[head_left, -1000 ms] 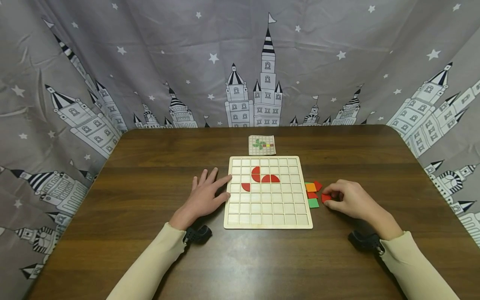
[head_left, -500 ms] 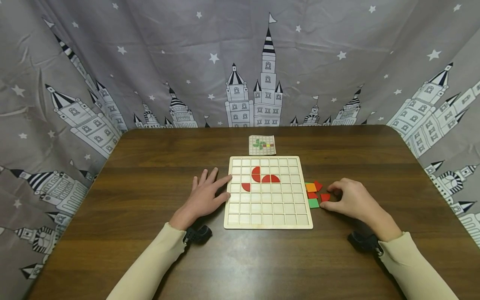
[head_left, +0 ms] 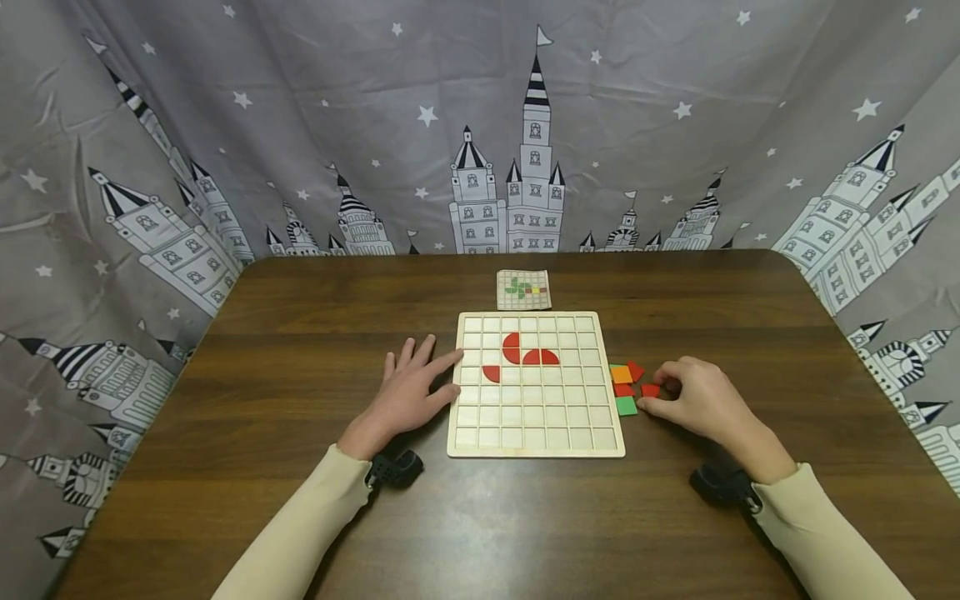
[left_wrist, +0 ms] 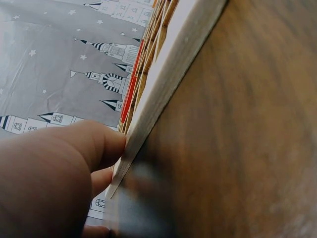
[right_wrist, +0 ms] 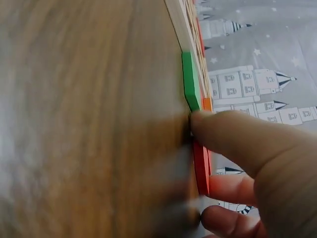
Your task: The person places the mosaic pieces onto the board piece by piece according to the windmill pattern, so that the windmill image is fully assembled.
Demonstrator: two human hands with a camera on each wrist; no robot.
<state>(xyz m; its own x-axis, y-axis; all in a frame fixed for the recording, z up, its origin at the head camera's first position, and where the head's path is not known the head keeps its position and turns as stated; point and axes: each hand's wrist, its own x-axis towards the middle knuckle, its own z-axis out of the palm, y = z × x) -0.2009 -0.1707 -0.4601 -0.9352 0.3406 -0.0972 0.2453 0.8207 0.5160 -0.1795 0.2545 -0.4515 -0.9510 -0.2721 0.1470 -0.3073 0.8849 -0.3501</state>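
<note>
My left hand (head_left: pixel 411 392) lies with its fingers spread at the left edge of a pale wooden grid board (head_left: pixel 536 457), index fingertip and thumb touching the rim. On the right, my right hand (head_left: pixel 697 396) pinches a small red tile (head_left: pixel 650 390) between thumb and index finger, down at the table top. The right wrist view shows the thumb at one end of this red tile (right_wrist: pixel 200 168) and a finger at the other. Beside the board's right edge lie a green tile (head_left: pixel 626 406), an orange tile (head_left: pixel 622 374) and other red tiles (head_left: pixel 635 371).
Several red quarter-circle tiles (head_left: pixel 512 348) sit in the board's upper-left cells. A small card (head_left: pixel 523 290) with a printed green, red and yellow grid pattern lies behind the board. A grey castle-print curtain (head_left: pixel 337 100) hangs beyond the brown wooden table (head_left: pixel 525 525).
My right hand's thumb and index finger parted from the red tile, then came back around it; the tile has turned and shifted slightly. The left hand and board stay put.
</note>
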